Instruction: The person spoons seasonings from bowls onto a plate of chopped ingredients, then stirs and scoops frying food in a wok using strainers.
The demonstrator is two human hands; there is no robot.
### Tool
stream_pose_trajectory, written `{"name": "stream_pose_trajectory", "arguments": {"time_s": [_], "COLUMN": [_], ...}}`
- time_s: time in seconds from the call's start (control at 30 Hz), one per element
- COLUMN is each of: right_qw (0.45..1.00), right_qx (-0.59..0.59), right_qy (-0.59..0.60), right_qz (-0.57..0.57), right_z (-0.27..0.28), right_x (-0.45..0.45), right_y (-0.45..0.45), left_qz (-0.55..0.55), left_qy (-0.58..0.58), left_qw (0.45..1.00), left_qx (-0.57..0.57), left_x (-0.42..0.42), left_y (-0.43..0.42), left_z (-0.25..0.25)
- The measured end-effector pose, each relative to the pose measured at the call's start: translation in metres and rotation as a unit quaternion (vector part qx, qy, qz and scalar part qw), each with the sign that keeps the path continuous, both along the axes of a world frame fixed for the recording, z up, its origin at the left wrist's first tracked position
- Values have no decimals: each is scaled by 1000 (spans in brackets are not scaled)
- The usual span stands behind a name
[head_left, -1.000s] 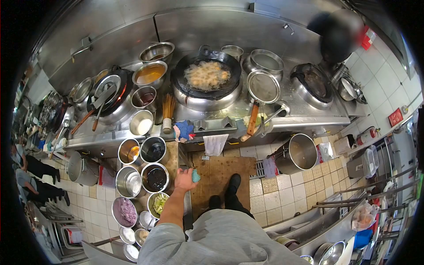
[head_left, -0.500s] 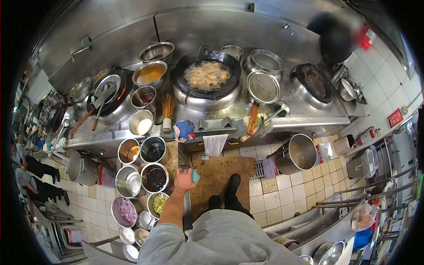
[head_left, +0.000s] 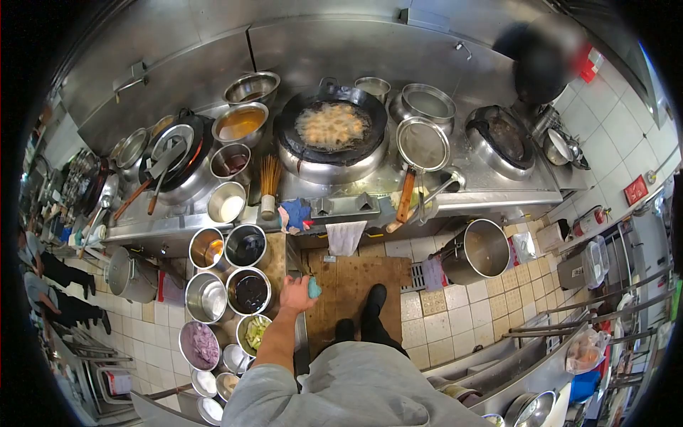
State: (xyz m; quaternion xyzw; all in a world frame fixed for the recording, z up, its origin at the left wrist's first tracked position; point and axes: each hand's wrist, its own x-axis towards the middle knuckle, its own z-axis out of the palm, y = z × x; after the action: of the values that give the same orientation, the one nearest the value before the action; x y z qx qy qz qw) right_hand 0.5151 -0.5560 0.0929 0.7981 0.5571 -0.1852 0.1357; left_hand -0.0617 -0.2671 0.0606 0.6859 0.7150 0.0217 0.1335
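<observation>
My left hand is closed around a small bunched teal cloth, whose end sticks out on the right of the fingers. It is beside the row of steel pots, just right of a pot of dark liquid and above the pot of chopped green vegetable. My right hand is out of sight. Ahead on the range, a black wok holds pale golden pieces frying in bubbling oil.
A wire strainer and a ladle rest right of the wok. A bamboo brush stands on its left. A large pot is at the lower right. Two people in dark trousers are at far left.
The view has shifted very slightly. My left hand keeps its hold on the teal cloth, in almost the same place. Bubbles around the frying pieces have changed a little.
</observation>
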Motion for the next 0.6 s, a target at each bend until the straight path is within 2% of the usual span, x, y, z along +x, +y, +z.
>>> {"name": "stream_pose_trajectory", "arguments": {"time_s": [0.6], "right_qw": [1000], "right_qx": [10], "right_qy": [19], "right_qz": [16], "right_z": [9], "right_x": [-3], "right_y": [12], "left_qz": [-7], "left_qy": [-7], "left_qw": [1000], "left_qx": [11], "left_x": [-1], "left_y": [0], "left_z": [0]}}
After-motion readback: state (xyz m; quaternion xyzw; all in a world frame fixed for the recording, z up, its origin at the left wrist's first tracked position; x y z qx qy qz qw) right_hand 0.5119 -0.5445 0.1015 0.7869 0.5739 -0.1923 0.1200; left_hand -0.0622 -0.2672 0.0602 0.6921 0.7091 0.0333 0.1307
